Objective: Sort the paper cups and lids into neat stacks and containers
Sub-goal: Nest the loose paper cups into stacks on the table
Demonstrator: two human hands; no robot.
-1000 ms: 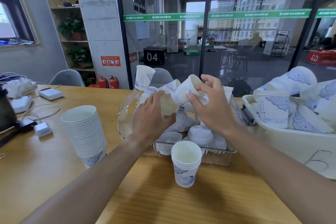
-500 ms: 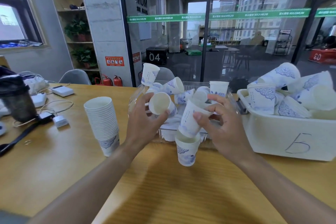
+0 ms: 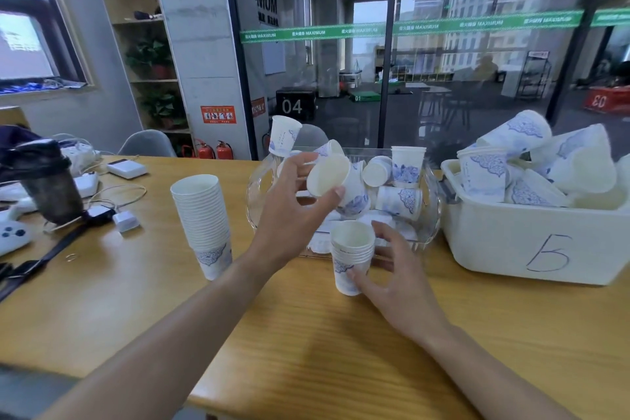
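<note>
Left hand (image 3: 289, 211) grips a cup (image 3: 329, 177); right hand (image 3: 392, 269) steadies the short stack (image 3: 351, 256) at 6 o'clock: nest squarely.

Tall stack (image 3: 204, 218) left of short stack (image 3: 351, 256).

Short cup stack (image 3: 351, 256) upright before clear bin (image 3: 430, 201)

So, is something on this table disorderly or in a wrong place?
Yes. Loose paper cups lie tumbled sideways in the clear tray, and more are heaped at odd angles in the white bin. Only the tall stack and the short stack stand neat.
</note>
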